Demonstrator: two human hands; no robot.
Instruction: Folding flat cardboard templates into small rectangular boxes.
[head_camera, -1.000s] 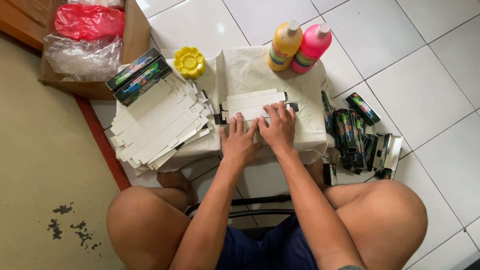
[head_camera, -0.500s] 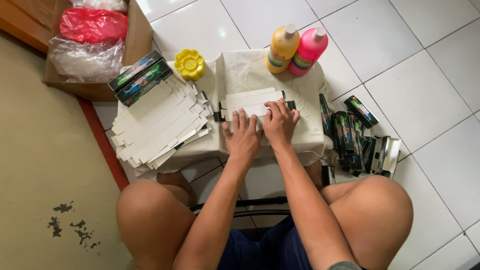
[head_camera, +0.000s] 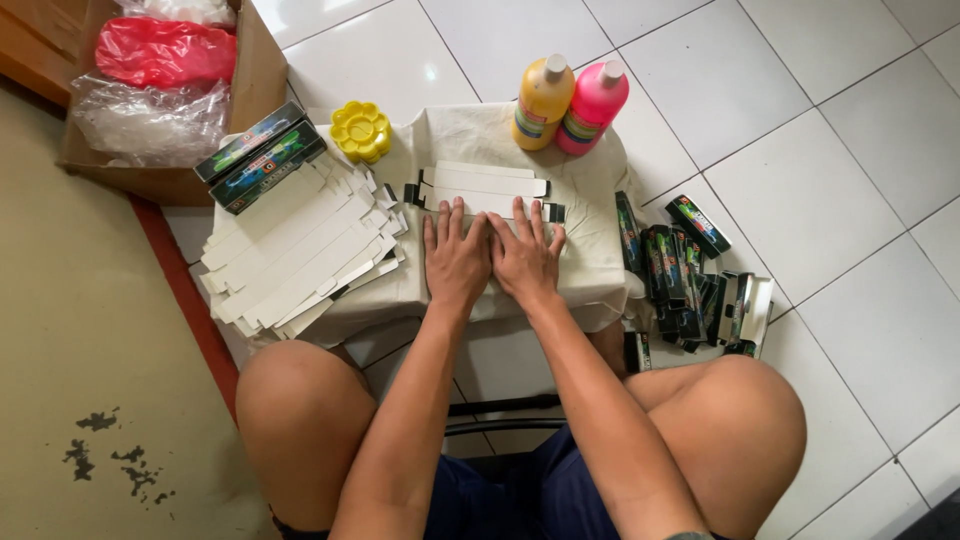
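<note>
A flat white unfolded carton blank (head_camera: 484, 186) lies on a small cloth-covered table (head_camera: 600, 270). My left hand (head_camera: 455, 260) and my right hand (head_camera: 525, 255) rest side by side, palms down, pressing on the near part of the blank with fingers spread. A fanned stack of more white carton blanks (head_camera: 300, 255) lies left of my left hand. Two folded dark printed boxes (head_camera: 262, 156) sit on top of that stack's far end.
A yellow flower-shaped palette (head_camera: 361, 130), an orange bottle (head_camera: 541, 102) and a pink bottle (head_camera: 592, 107) stand at the table's far edge. Several folded dark boxes (head_camera: 685, 285) pile on the tiled floor at right. A cardboard box (head_camera: 255, 70) with plastic bags sits far left.
Both hands slid slightly nearer and flattened on the blank; the view has shifted a little.
</note>
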